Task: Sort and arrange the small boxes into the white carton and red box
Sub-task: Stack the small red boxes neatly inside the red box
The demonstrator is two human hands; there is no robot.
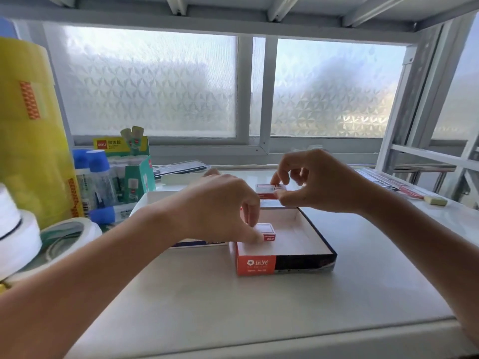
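An open shallow box (305, 257) with a red-orange and dark front wall and a white inside lies in the middle of the table. My left hand (220, 203) pinches a small red and white box (267, 230) at the shallow box's near left corner. My right hand (321, 182) grips a second small red and white box (268, 190) just behind the far rim. A white carton (155, 198) lies to the left, mostly hidden under my left hand and forearm.
At the left stand a tall yellow tape stack (31, 130), white tape rolls (18, 237), blue-capped glue bottles (96, 177) and a green glue-stick display box (132, 167). A pale eraser (435, 200) and flat packets (394, 182) lie at the right. A frosted window is behind.
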